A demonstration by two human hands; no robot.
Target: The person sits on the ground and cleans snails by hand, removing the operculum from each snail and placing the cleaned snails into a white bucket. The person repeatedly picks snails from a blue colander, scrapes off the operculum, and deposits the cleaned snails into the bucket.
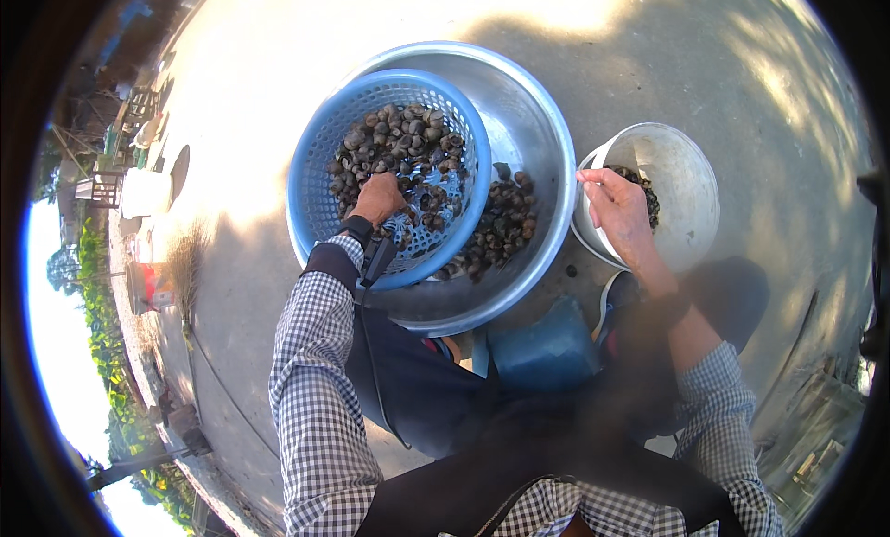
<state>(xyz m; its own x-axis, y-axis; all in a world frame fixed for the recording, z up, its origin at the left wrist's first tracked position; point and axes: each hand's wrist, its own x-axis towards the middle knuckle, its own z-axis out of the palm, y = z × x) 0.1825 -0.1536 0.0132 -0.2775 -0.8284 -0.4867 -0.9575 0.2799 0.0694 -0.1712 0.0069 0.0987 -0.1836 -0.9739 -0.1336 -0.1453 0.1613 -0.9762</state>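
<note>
My left hand (379, 200) reaches into a blue perforated plastic basket (306, 147), its fingers curled down among dark snails (410, 132); what lies under them is hidden. This basket rests inside a wide metal basin (535, 99), where more snails (502, 220) lie at the lower right. Over the near-left rim of a white bucket (685, 196) is my right hand (615, 206), thumb and forefinger close together; whether something small is between them cannot be told. Small dark pieces, apparently snails (650, 196), lie in the bucket, partly hidden by that hand.
A blue plastic container (546, 349) sits between my legs. One dark snail-like piece (571, 270) lies on the concrete ground beside the basin. At the left are a twig broom (186, 273), a red bucket (142, 286) and a white tub (144, 193).
</note>
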